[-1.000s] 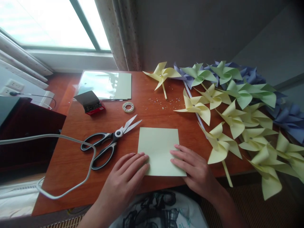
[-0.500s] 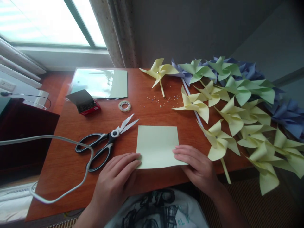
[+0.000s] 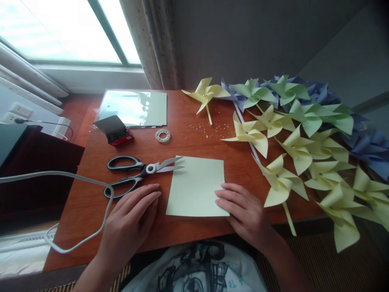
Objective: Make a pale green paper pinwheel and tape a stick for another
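A pale green sheet of paper (image 3: pixel 196 186) lies on the wooden table in front of me, a little turned. Over its lower right edge rest the fingers of my right hand (image 3: pixel 241 207), closed on the sheet; the thumb is hidden. My left hand (image 3: pixel 133 215) is off the paper to the left, fingers loosely stretched and holding nothing, close below the lower handle of the scissors (image 3: pixel 146 169). These scissors have black handles, and their parted blades reach over the paper's upper left edge.
Yellow pinwheels (image 3: pixel 279 178), green pinwheels (image 3: pixel 306 117) and blue pinwheels (image 3: pixel 375 150) crowd the right side. A tape roll (image 3: pixel 163 136), an open red box (image 3: pixel 120 136) and a shiny packet of paper (image 3: pixel 127 107) lie at the back left. A white cable (image 3: pixel 106 227) crosses the left edge.
My left hand has let go of the paper and moved left. The sheet has turned slightly and shifted left with my right hand. The scissors have swung, their blades now overlapping the paper.
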Demonstrator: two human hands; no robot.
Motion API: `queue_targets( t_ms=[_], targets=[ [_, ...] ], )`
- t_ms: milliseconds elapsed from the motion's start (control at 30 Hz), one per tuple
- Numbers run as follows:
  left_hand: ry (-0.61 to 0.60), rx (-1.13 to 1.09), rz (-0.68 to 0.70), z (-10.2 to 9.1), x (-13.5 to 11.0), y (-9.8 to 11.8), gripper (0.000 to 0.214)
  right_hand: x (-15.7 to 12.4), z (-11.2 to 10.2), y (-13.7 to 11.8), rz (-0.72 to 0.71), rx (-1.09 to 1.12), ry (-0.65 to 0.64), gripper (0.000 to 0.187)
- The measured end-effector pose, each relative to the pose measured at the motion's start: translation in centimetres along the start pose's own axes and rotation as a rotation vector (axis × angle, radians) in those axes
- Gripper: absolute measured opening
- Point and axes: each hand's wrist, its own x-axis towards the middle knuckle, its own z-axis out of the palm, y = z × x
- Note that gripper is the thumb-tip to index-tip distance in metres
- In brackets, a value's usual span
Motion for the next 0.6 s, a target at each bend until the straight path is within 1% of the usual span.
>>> queue_targets(
  t_ms=[67,133,267,400,500,600],
  targets=[
    [0.014,-0.027,-0.015,0.0,-0.1,0.5,0.029,0.0,0.1,-0.3,-0.002,-0.018,-0.019,0.039],
    [0.010,-0.085,0.006,0.1,-0.1,1.5,0.029,0.0,0.3,-0.6,0.004,-0.034,-0.032,0.036],
    [-0.056,-0.163,0.117,0.8,0.2,4.6,0.028,0.0,0.5,-1.0,0.010,-0.042,-0.039,0.034],
    [-0.041,-0.218,0.191,2.1,1.0,7.4,0.024,0.1,0.5,-1.3,0.022,-0.028,-0.018,0.036],
    [-0.051,-0.277,0.198,2.9,1.6,8.5,0.020,0.2,0.6,-1.6,0.021,-0.014,0.003,0.039],
    [-0.053,-0.333,0.168,3.4,1.9,8.7,0.021,0.3,0.7,-1.8,0.040,0.000,0.047,0.039]
  ],
)
